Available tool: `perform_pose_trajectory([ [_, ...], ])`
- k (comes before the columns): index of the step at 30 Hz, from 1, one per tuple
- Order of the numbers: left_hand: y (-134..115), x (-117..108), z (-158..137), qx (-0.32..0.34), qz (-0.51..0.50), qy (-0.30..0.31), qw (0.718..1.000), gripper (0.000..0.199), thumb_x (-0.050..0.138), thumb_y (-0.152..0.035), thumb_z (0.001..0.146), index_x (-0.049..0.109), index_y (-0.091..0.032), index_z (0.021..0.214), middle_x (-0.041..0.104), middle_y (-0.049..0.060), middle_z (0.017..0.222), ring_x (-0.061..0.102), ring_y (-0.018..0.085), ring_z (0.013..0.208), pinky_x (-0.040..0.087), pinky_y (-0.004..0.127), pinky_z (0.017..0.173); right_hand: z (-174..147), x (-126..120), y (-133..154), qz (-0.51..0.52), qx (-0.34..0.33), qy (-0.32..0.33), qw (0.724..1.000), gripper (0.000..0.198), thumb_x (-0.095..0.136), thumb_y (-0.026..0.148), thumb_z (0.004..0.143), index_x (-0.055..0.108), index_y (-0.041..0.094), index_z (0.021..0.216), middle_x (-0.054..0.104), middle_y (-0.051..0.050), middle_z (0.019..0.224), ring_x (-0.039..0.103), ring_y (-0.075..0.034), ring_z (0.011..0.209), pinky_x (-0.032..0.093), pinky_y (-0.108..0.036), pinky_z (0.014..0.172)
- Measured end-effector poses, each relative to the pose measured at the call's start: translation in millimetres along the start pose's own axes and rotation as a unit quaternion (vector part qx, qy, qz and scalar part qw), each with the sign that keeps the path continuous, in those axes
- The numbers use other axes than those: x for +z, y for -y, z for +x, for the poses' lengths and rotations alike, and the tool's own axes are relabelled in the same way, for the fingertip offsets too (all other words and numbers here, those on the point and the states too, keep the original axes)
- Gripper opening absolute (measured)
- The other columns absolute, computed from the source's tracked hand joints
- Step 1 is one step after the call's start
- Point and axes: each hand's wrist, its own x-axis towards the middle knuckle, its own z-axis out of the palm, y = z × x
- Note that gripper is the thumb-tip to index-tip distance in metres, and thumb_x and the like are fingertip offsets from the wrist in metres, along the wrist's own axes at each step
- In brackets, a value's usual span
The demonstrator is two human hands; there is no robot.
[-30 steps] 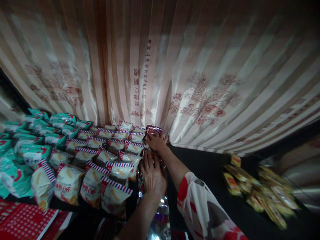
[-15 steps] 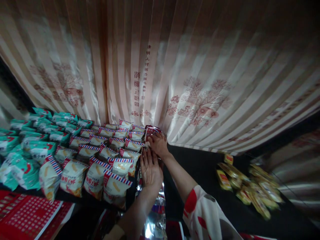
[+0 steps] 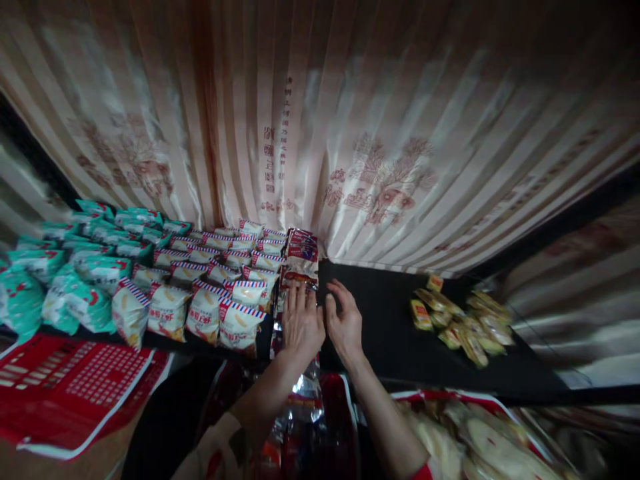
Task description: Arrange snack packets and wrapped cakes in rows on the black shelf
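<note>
A strip of dark red, shiny snack packets [image 3: 302, 247] lies along the black tabletop, running from the curtain towards me and hanging over the front edge. My left hand [image 3: 301, 327] rests flat on this strip, fingers stretched out and pointing away from me. Just to the right, my right hand [image 3: 346, 323] is over the black cloth, its fingers loosely bent and thumb apart, with nothing visible in it. Rows of white snack bags [image 3: 205, 310] with striped tops stand directly left of the strip.
Teal snack bags [image 3: 100, 270] fill the far left. Yellow packets [image 3: 463, 327] lie loosely on the black table [image 3: 375, 347] at right. Below the edge are a red basket [image 3: 85, 373] at left and one at right holding pale flat packets [image 3: 485, 430]. A printed curtain [image 3: 380, 87] hangs behind.
My right hand has come off the far end of the packet strip, back towards me and to its right side. My left hand stays flat on the strip. The view has shifted, showing more baskets.
</note>
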Motion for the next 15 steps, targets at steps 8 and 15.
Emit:
perform_pose_trajectory([
  [8, 20.7, -65.8, -171.7, 0.178, -0.212, 0.169, 0.946, 0.033, 0.037, -0.009, 0.081, 0.061, -0.015, 0.103, 0.068, 0.009, 0.097, 0.062, 0.018, 0.094, 0.053, 0.034, 0.085, -156.1, -31.5, -4.1, 0.116, 0.278, -0.098, 0.949, 0.034, 0.052, 0.048, 0.082, 0.052, 0.019, 0.101, 0.061, -0.004, 0.092, 0.059, -0.017, 0.083, 0.047, -0.032, 0.079],
  [15, 68.0, -49.7, -233.7, -0.354, -0.149, 0.359, 0.851, 0.033, 0.049, -0.003, 0.073, 0.066, -0.018, 0.096, 0.065, 0.006, 0.115, 0.06, 0.017, 0.107, 0.045, 0.029, 0.097, -242.1, -10.4, -34.8, 0.015, 0.435, 0.18, 0.882, 0.028, 0.053, 0.039, 0.075, 0.063, 0.019, 0.092, 0.069, -0.006, 0.087, 0.064, -0.024, 0.084, 0.048, -0.035, 0.078],
])
